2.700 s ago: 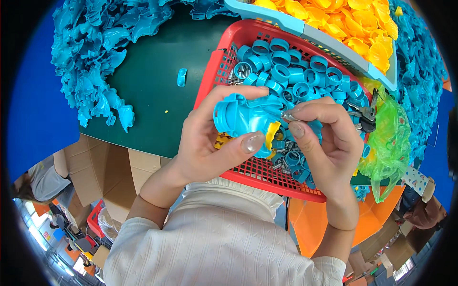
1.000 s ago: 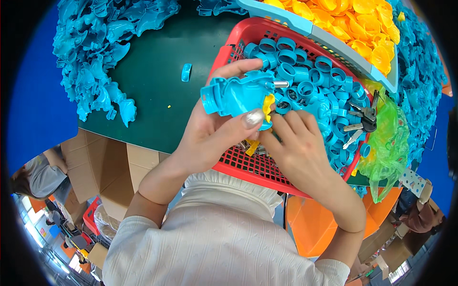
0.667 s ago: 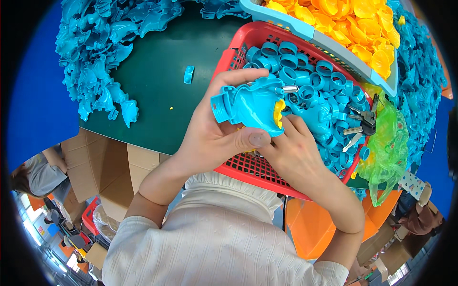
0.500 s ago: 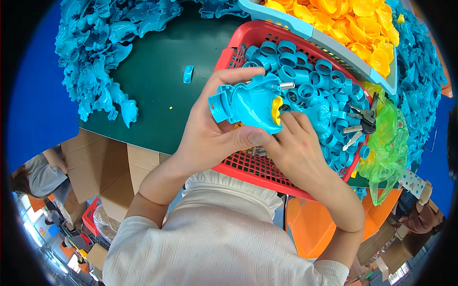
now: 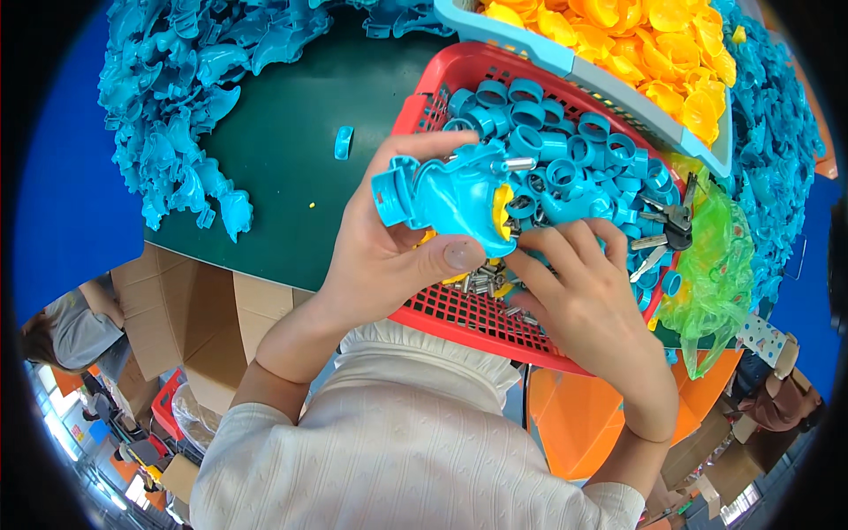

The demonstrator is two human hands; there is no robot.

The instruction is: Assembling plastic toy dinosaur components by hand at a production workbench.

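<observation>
We count two hands at the middle of the frame: the left hand (image 5: 369, 252) has its thumb and fingers wrapped around one blue shell (image 5: 455, 199), held over the left part of the red basket (image 5: 412, 113). One yellow piece (image 5: 502, 212) sits at the shell's right edge, and one metal pin (image 5: 519, 164) juts from its upper right. The right hand (image 5: 592, 296) hangs over the basket just right of the shell, fingers bent and slightly parted; the fingertips are partly hidden, so we cannot tell whether they pinch anything. In the basket we see many blue rings (image 5: 527, 115), too overlapped to count, and loose pins (image 5: 481, 283). One bunch of keys (image 5: 676, 230) lies at its right side, beside one green bag (image 5: 711, 274). One blue basket (image 5: 565, 64) of yellow shells (image 5: 654, 44) stands at the top; two blue heaps (image 5: 177, 106) fill the upper left and the right, and one blue band (image 5: 344, 143) lies on the green table (image 5: 291, 115). Half a second ago the right hand was tucked against the shell's lower edge; now it has shifted right, baring more loose pins, while the left hand's hold is unchanged.
</observation>
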